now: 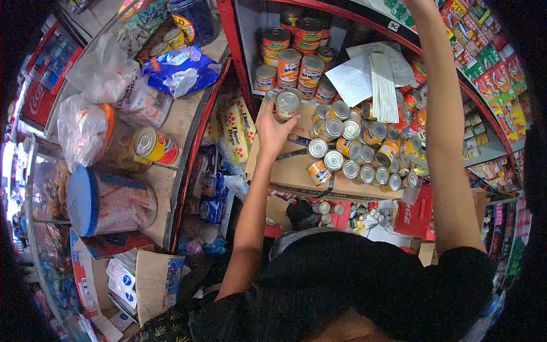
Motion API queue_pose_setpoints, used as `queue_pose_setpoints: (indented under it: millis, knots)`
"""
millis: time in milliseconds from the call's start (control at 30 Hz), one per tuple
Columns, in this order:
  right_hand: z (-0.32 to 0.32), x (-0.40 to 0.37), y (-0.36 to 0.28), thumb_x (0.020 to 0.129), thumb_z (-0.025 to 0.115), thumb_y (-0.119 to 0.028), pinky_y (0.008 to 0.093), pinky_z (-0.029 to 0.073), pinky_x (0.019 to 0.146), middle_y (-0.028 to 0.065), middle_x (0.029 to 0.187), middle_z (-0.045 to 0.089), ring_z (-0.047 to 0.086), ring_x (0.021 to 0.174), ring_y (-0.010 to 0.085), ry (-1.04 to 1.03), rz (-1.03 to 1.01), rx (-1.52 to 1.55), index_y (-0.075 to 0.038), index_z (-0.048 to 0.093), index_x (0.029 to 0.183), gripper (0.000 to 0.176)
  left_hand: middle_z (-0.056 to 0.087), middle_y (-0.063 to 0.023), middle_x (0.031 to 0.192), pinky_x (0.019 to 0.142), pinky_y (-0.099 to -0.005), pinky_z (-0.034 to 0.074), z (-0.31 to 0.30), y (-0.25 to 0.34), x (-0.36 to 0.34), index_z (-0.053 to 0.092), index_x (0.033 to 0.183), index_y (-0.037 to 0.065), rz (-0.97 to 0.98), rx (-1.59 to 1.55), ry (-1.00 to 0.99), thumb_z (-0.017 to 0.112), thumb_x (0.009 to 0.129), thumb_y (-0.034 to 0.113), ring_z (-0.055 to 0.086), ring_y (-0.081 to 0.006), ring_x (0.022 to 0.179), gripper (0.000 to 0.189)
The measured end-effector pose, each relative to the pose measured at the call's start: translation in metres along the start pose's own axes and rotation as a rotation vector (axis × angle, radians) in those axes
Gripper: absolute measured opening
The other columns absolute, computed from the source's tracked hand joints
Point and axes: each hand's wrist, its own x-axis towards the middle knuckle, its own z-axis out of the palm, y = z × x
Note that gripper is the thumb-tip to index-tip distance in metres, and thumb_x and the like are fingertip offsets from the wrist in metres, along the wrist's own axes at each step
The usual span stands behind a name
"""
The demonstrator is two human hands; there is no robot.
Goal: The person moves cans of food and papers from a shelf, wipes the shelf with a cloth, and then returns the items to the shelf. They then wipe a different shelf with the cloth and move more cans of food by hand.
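Note:
My left hand [274, 130] is closed around a food can [288, 101], fingers on its left and thumb on its right. Its silver lid faces up, and it is held in front of stacked Argentina cans [289, 64] on the shelf. Part of another lid shows beside it, near my fingertips. Below and to the right, a cardboard box [296, 174] bears many loose cans [350, 130], most upright and some tipped over. My right hand [420, 4] reaches up to the shelf's top edge, where the frame cuts off its fingers.
Handwritten papers [376, 77] lie over the cans on the shelf. On the left counter are a blue-lidded jar [122, 202], a yellow-and-red can [155, 145], plastic bags [85, 128] and a blue packet [182, 71]. Sachets [487, 57] hang at the right.

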Motion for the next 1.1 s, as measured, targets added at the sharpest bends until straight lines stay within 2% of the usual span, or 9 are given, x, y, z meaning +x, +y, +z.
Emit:
queue_pose_setpoints:
  millis: [67, 167, 300, 400, 567, 733, 800, 833, 1100]
  knots:
    - [0.003, -0.04, 0.003, 0.072, 0.074, -0.023, 0.0329, 0.053, 0.07, 0.0109, 0.096, 0.063, 0.063, 0.083, 0.0211, 0.036, 0.118, -0.016, -0.003, 0.059, 0.101, 0.038, 0.055, -0.0178, 0.1, 0.083, -0.0363, 0.046, -0.003, -0.007, -0.003, 0.05, 0.113, -0.007, 0.022, -0.056, 0.021, 0.076, 0.063, 0.015, 0.056, -0.0301, 0.099, 0.06]
    - [0.013, -0.112, 0.06, 0.063, 0.081, -0.014, 0.0324, 0.051, 0.081, 0.007, 0.096, 0.064, 0.062, 0.089, 0.0157, -0.123, 0.25, 0.031, 0.001, 0.059, 0.1, 0.045, 0.053, -0.0123, 0.102, 0.081, -0.0321, 0.049, -0.014, 0.008, -0.011, 0.049, 0.112, -0.007, -0.132, -0.377, 0.032, 0.074, 0.068, 0.007, 0.056, -0.0203, 0.099, 0.053]
    - [0.059, -0.181, 0.105, 0.06, 0.078, -0.025, 0.0326, 0.049, 0.08, 0.0103, 0.092, 0.067, 0.064, 0.086, 0.0174, -0.156, 0.393, -0.023, 0.001, 0.063, 0.094, 0.045, 0.05, -0.0124, 0.104, 0.08, -0.0321, 0.049, -0.016, 0.014, -0.008, 0.047, 0.111, -0.006, -0.043, -0.084, 0.043, 0.074, 0.07, 0.01, 0.057, -0.0228, 0.096, 0.052]
    - [0.082, -0.197, 0.129, 0.058, 0.076, -0.03, 0.0354, 0.051, 0.074, 0.0201, 0.088, 0.065, 0.065, 0.082, 0.0274, -0.272, 0.525, -0.282, 0.002, 0.062, 0.093, 0.049, 0.051, -0.0133, 0.103, 0.08, -0.0315, 0.048, -0.005, 0.017, -0.002, 0.045, 0.111, -0.006, -0.111, -0.337, 0.113, 0.073, 0.071, 0.01, 0.057, -0.0231, 0.094, 0.051]
    - [0.091, -0.191, 0.138, 0.058, 0.075, -0.031, 0.0393, 0.05, 0.071, 0.0235, 0.084, 0.063, 0.063, 0.08, 0.035, -0.194, 0.43, -0.401, 0.004, 0.058, 0.093, 0.052, 0.052, -0.0154, 0.105, 0.079, -0.0326, 0.047, -0.015, 0.03, 0.0, 0.045, 0.11, -0.006, -0.022, -0.026, 0.186, 0.073, 0.072, 0.01, 0.056, -0.0216, 0.093, 0.05]
    - [0.092, -0.198, 0.142, 0.058, 0.075, -0.03, 0.0418, 0.05, 0.069, 0.0237, 0.081, 0.063, 0.061, 0.078, 0.0379, -0.201, 0.322, -0.407, 0.004, 0.056, 0.095, 0.054, 0.056, -0.017, 0.102, 0.083, -0.0335, 0.043, -0.033, 0.01, -0.015, 0.05, 0.107, -0.004, -0.058, 0.02, 0.253, 0.076, 0.068, 0.018, 0.056, -0.026, 0.092, 0.052]
    - [0.096, -0.201, 0.144, 0.057, 0.075, -0.029, 0.0427, 0.049, 0.07, 0.0247, 0.081, 0.062, 0.061, 0.078, 0.0382, -0.274, 0.36, -0.449, 0.004, 0.055, 0.097, 0.055, 0.056, -0.0178, 0.102, 0.084, -0.0342, 0.043, -0.036, -0.002, -0.022, 0.049, 0.108, -0.004, -0.088, 0.164, 0.192, 0.076, 0.066, 0.018, 0.056, -0.0274, 0.094, 0.054]
    - [0.1, -0.202, 0.145, 0.057, 0.075, -0.029, 0.0427, 0.049, 0.07, 0.0247, 0.081, 0.062, 0.061, 0.078, 0.0382, -0.276, 0.362, -0.448, 0.004, 0.055, 0.097, 0.055, 0.053, -0.0196, 0.102, 0.081, -0.0386, 0.043, -0.033, -0.004, -0.025, 0.047, 0.11, -0.006, -0.066, 0.153, 0.19, 0.074, 0.065, 0.012, 0.054, -0.0337, 0.091, 0.055]
    - [0.117, -0.2, 0.169, 0.054, 0.076, -0.027, 0.043, 0.049, 0.075, 0.0267, 0.085, 0.062, 0.061, 0.082, 0.038, -0.279, 0.381, -0.405, 0.004, 0.051, 0.105, 0.065, 0.052, -0.0201, 0.103, 0.087, -0.0411, 0.04, -0.011, -0.047, -0.029, 0.047, 0.112, -0.003, -0.079, 0.139, 0.045, 0.073, 0.06, 0.005, 0.05, -0.0363, 0.099, 0.058]
